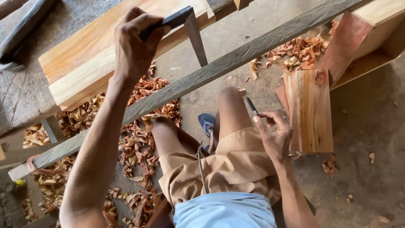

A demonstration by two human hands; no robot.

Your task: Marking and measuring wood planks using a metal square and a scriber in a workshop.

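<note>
My left hand (134,44) is raised and shut on the dark stock of a try square (190,25). Its metal blade hangs down toward a long grey weathered wooden strip (219,67) that crosses the view diagonally. The square sits just in front of a thick pale planed plank (97,55) lying on the bench. My right hand (274,133) is lower, above my right thigh, and pinches a dark pencil (252,105) between thumb and fingers, tip pointing up toward the strip. My knees and tan shorts show below.
Reddish wood shavings (139,143) litter the concrete floor under the strip and at the upper right. A short reddish board (311,112) lies on the floor to the right of my right hand, beside a wooden box frame (371,38). A blue sandal (206,122) is between my legs.
</note>
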